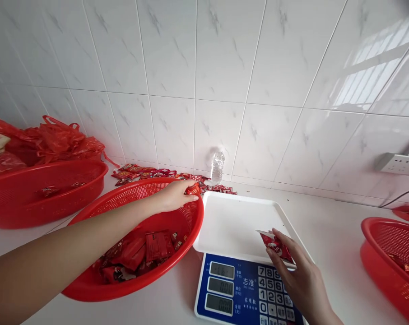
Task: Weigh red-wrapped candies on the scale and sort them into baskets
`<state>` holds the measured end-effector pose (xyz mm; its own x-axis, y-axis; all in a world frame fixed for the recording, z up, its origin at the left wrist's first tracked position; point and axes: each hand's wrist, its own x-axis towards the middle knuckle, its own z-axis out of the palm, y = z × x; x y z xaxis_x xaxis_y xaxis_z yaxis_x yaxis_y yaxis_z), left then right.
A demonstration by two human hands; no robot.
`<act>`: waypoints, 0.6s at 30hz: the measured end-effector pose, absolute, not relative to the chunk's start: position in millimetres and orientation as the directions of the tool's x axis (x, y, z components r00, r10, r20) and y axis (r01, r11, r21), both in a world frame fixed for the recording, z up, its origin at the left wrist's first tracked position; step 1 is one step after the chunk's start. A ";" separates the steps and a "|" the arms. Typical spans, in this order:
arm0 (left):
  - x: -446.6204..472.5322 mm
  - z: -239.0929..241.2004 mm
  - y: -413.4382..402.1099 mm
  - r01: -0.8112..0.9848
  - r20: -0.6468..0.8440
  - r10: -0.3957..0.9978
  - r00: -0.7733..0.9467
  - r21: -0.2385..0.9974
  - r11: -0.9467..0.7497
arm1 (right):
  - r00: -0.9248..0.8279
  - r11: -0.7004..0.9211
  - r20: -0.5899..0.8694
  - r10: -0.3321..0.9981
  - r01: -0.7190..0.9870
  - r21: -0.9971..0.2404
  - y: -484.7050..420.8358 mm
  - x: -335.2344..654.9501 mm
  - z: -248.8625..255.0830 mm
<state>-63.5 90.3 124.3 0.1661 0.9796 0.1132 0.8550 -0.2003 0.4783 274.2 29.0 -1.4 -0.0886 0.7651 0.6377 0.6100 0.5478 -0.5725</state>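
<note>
My left hand (175,195) is closed over the right rim of the middle red basket (89,289). Its fingers are around a small red-orange packet (192,190), partly hidden by them. Inside that basket lie several shiny red packets (157,246). Over the front right of the scale's white tray (238,221), my right hand (297,266) pinches a small red packet (275,247) with a pale pointed corner. Below the tray is the scale's blue panel (245,289) with number keys and three displays, partly covered by my right hand.
A clear plastic bottle (217,168) stands by the tiled wall, beside a row of red packets (140,174). To the left, another red basket (55,198) sits before heaped red plastic bags (62,140). A third red basket (390,266) is at right, below a power socket (401,164).
</note>
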 end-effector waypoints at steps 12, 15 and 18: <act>-21.1 112.2 75.6 0.763 0.075 0.928 0.366 0.547 -0.345 | -0.136 0.504 0.613 0.778 0.718 -0.480 38.3 278.8 -1.8; -63.8 103.6 78.2 0.828 0.068 0.966 0.248 0.504 -0.247 | -0.144 0.487 0.630 0.763 0.769 -0.415 38.9 281.0 -1.0; -104.0 91.4 67.3 0.924 -0.164 0.965 0.205 0.359 -0.135 | -0.104 0.450 0.667 0.737 0.812 -0.370 39.1 283.1 1.3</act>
<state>-104.0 67.3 91.4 0.2046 0.9650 -0.1641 0.9236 -0.1348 0.3589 283.1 39.1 1.3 -0.1042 0.7373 0.6675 0.8124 0.4502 -0.3705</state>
